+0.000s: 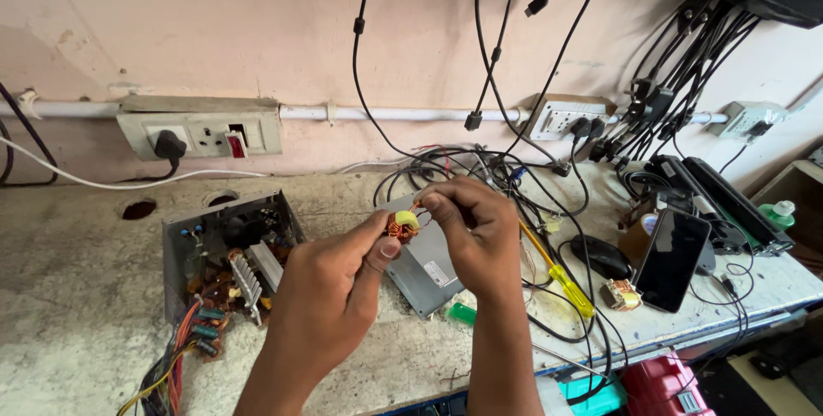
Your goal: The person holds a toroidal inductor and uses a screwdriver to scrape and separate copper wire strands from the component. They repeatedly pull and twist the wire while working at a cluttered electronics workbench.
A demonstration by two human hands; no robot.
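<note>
My left hand [330,292] and my right hand [480,232] meet above the workbench and both pinch a small ring-shaped coil [402,226], yellow with copper wire wound around it. The left thumb and forefinger hold its lower left side. The right fingertips grip its upper right edge. Under the hands lies a flat grey metal cover [422,274]. To the left stands an opened power supply box [230,253] with its circuit board, heat sink and coloured wires exposed.
A yellow-handled screwdriver [561,274] lies right of the hands, beside a black mouse [600,255], a dark phone [670,259] and a tangle of black cables [480,163]. Wall sockets [201,131] and a power strip [561,117] line the back. A red case [664,388] sits below the bench edge.
</note>
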